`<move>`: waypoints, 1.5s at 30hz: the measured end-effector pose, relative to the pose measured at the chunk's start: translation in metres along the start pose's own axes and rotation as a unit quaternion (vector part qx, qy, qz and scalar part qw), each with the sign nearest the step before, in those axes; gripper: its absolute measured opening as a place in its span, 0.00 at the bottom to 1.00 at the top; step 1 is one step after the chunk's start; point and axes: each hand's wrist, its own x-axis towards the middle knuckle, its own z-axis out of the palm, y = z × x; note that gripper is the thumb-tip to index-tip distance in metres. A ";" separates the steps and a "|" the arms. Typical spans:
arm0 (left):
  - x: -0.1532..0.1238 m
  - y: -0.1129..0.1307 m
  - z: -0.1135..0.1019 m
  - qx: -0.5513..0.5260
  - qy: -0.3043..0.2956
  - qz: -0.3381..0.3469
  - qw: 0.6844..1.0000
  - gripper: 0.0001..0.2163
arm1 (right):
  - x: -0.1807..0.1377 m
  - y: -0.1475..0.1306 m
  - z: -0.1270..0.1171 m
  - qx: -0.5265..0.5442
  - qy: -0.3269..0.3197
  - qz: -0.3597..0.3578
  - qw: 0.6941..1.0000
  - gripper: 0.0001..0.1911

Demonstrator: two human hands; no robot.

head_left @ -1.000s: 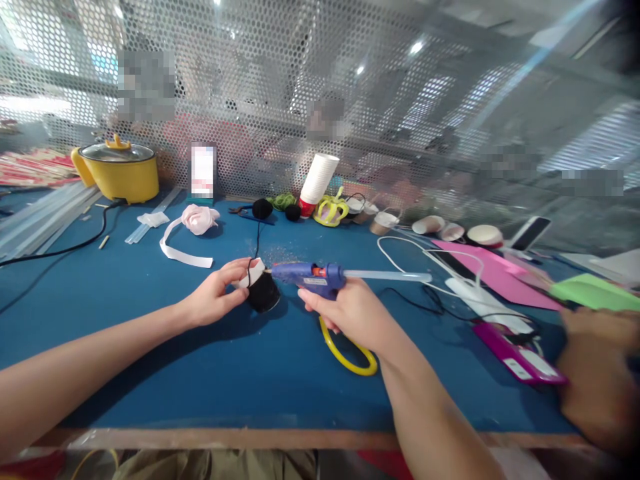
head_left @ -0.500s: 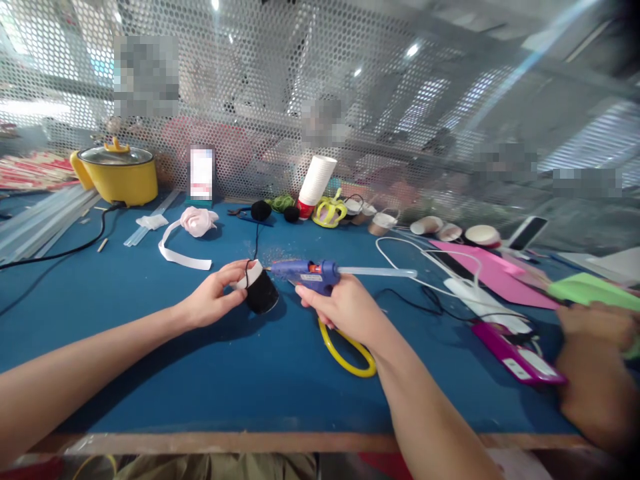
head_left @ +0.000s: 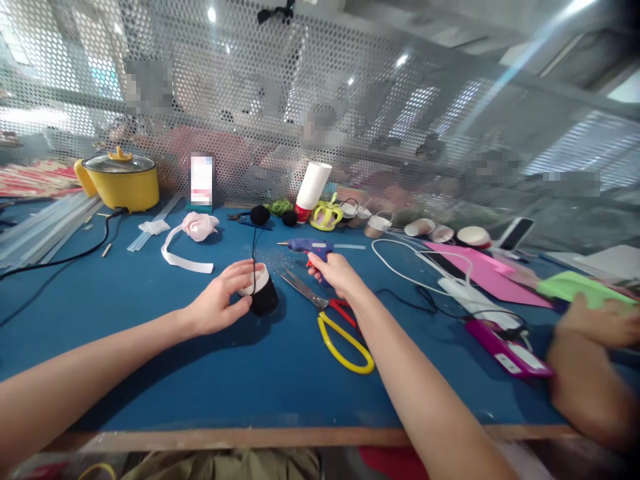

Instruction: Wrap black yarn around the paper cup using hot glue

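Note:
Near the middle of the blue table, my left hand grips a small paper cup wrapped in black yarn, tilted with its white part toward my fingers. A black yarn strand runs from the cup up to a black yarn ball. My right hand is closed round the handle of a blue hot glue gun, its nozzle pointing left and a clear glue stick poking out behind. Scissors with yellow and red handles lie below the gun, partly under my right forearm.
A pink paper rose with a white strip, a yellow electric pot and clear glue sticks are at left. Behind stand stacked paper cups. At right are a power strip, a purple box and another person's hand.
The glue gun has moved up and away from the cup in my right hand, uncovering the scissors' blades. My left hand still holds the cup.

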 end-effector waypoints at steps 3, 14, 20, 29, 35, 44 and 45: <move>0.001 0.003 -0.002 0.034 -0.001 0.022 0.999 0.10 | 0.013 0.006 0.009 -0.054 0.004 0.009 0.998 0.14; -0.001 0.007 0.000 0.112 -0.015 0.016 0.993 0.07 | -0.042 -0.058 0.028 -0.108 -0.023 -0.266 0.958 0.14; 0.001 0.008 -0.002 0.084 -0.010 0.015 0.996 0.11 | -0.056 -0.066 0.048 -0.043 -0.117 -0.289 0.949 0.13; 0.006 0.001 -0.011 -0.214 0.001 -0.160 0.964 0.20 | -0.059 -0.054 0.033 0.174 -0.035 -0.230 0.957 0.10; 0.004 0.003 -0.011 -0.285 -0.011 -0.155 0.946 0.21 | -0.065 -0.052 0.034 0.201 -0.001 -0.199 0.959 0.09; 0.000 0.003 -0.010 -0.304 -0.023 -0.083 0.949 0.16 | -0.065 -0.048 0.038 0.281 -0.035 -0.097 0.954 0.12; 0.000 0.003 -0.010 -0.305 -0.023 -0.077 0.949 0.17 | -0.065 -0.047 0.039 0.297 -0.046 -0.085 0.950 0.12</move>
